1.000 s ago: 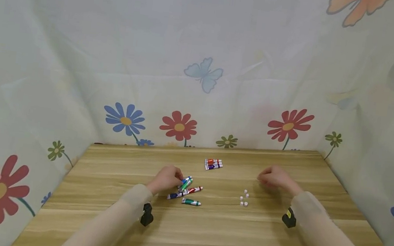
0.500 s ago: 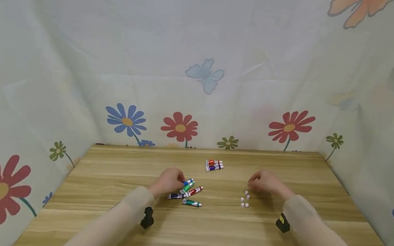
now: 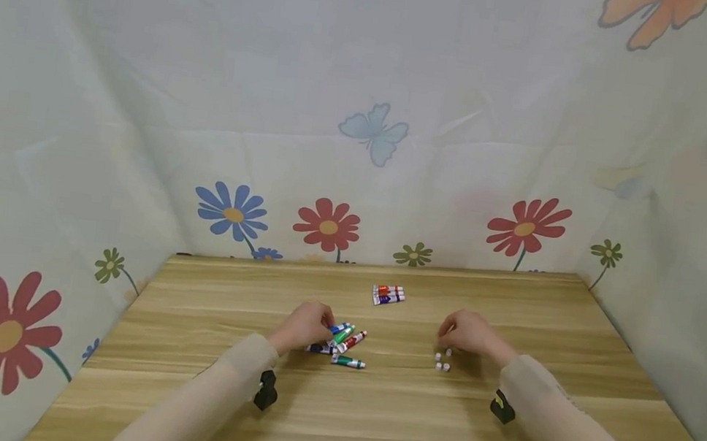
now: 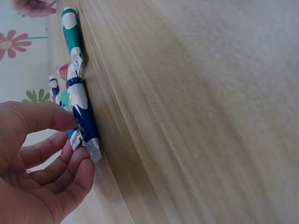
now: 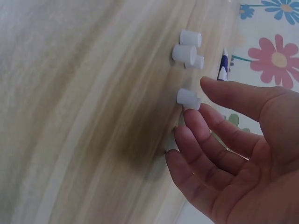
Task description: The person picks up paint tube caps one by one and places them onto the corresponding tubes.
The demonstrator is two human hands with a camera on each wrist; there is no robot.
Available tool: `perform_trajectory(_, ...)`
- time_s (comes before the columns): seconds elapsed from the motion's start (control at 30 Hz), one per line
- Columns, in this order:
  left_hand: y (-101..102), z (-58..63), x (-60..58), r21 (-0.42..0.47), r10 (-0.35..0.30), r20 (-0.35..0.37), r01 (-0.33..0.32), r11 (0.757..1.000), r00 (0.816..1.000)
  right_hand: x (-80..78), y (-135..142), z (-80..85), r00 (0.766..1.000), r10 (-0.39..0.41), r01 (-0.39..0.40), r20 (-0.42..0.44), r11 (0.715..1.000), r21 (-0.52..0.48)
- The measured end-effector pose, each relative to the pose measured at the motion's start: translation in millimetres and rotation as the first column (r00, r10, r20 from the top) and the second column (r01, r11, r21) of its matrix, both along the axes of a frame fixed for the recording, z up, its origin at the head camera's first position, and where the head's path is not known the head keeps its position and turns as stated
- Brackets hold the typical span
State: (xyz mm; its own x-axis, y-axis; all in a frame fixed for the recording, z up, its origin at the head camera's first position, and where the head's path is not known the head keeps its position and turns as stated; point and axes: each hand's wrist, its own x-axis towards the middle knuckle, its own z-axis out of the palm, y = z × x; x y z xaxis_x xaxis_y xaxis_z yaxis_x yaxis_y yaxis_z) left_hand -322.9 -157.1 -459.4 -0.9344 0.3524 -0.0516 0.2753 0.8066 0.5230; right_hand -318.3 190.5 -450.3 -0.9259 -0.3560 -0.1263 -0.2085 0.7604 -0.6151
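Observation:
In the head view my left hand (image 3: 306, 323) is at the left edge of a loose cluster of small paint tubes. Its thumb and index finger pinch a blue paint tube (image 3: 339, 328), beside a dark blue tube (image 4: 83, 109). A light green tube (image 3: 343, 335), a red tube (image 3: 352, 342) and a dark green tube (image 3: 348, 362) lie close by. My right hand (image 3: 471, 333) hovers beside several small white cylindrical caps (image 5: 184, 54). In the right wrist view its thumb stands apart from loosely bent fingers, with two caps (image 5: 187, 97) near the index fingertip and nothing held.
Farther back, a short row of paint tubes (image 3: 388, 295) lies side by side on the wooden table (image 3: 368, 428). A floral cloth (image 3: 274, 115) hangs behind the table and along both sides.
My right hand has moved left and toward me, over to the white caps. The left hand stays at the blue tube. The head view has shifted slightly.

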Motion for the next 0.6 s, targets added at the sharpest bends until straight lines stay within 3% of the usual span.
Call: perform_trajectory(0.6, -4.7, 6.3, 5.4, 0.064, -0.022, 0.01, 0.021, 0.998, 1.0, 7.9, -4.8, 1.8, 1.0, -0.006, 0.007, -0.014, 0.999, 0.045)
